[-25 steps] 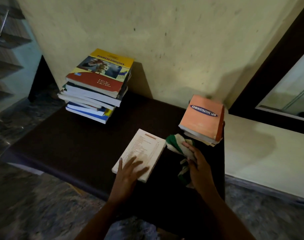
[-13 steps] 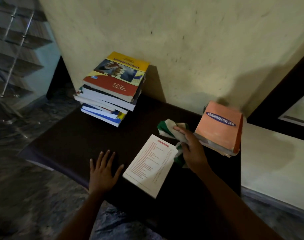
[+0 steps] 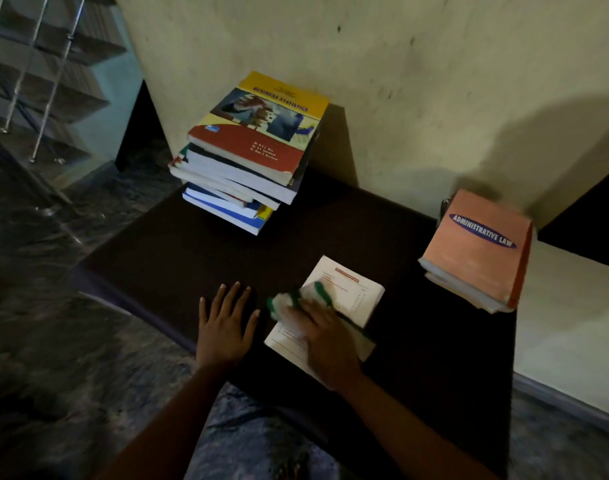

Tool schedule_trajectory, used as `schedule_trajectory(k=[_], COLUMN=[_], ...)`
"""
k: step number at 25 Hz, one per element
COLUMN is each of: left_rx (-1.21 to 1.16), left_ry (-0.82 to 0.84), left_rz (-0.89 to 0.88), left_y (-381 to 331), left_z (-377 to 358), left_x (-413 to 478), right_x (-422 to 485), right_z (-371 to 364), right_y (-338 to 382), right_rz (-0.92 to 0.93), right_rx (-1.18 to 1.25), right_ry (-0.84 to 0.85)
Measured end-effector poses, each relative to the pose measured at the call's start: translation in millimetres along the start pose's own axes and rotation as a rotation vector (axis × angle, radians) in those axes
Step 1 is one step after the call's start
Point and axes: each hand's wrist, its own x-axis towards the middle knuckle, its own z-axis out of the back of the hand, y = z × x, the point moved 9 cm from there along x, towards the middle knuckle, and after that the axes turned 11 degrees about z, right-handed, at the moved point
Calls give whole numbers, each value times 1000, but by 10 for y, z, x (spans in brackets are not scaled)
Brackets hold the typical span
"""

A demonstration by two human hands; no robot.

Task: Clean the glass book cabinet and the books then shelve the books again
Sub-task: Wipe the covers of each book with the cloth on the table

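2 hands of mine are down near the front edge of the dark worktop (image 3: 150, 258). My left hand (image 3: 223, 323) lies flat on the bare surface, palm down, fingers straight and spread, holding nothing. It is just beside the left edge of a white book (image 3: 355, 292).

That book lies flat near the front of the worktop, turned at an angle, with a printed list and a red heading on its upper face. My right hand (image 3: 325, 341) rests on top of it with a white and green cloth (image 3: 296, 301) under the palm and fingers, pressing the cloth against the page. Hand and cloth are blurred, so I cannot tell whether my fingers lie flat on the fabric or curl into it. Part of the cloth bunches out past my fingertips, towards the book's left edge, and a strip of it shows to the right of my wrist.

At the back left, against the pale wall (image 3: 417, 81), a stack of books (image 3: 233, 188) is unevenly piled, with a yellow and red book (image 3: 261, 129) titled Business Statistics on top. At the right end of the worktop an orange book (image 3: 480, 251) titled Administrative Law sits on at least 1 more book, well apart from the white one. Stair rails (image 3: 43, 74) show at the far left, above the dark floor (image 3: 36, 323).
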Motion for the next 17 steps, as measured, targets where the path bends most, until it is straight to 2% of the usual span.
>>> schedule_trajectory(k=[4, 6, 8, 10, 11, 13, 15, 17], left_rx=[-16, -23, -25, -13, -2, 5, 7, 6], left_ry=[-17, -10, -20, 4, 22, 23, 3, -7], left_rz=[-4, 7, 7, 13, 15, 21, 19, 16], left_y=[-5, -9, -25, -15, -9, -11, -24, -29], left_z=[23, 21, 42, 29, 12, 18, 31, 46], left_x=[-21, -25, -28, -22, -27, -28, -22, -28], right_x=[-414, -489, -408, -213, -123, -43, -172, -420], right_z=[-152, 103, 467, 840, 924, 879, 566, 346], right_y=[441, 486, 255, -293, -586, -870, -913, -685], right_rz=[176, 215, 121, -55, -152, -276, -328, -280], right_rx=[93, 238, 319, 229, 195, 188, 127, 43], right_ry=[120, 91, 1, -174, -206, -199, -120, -95])
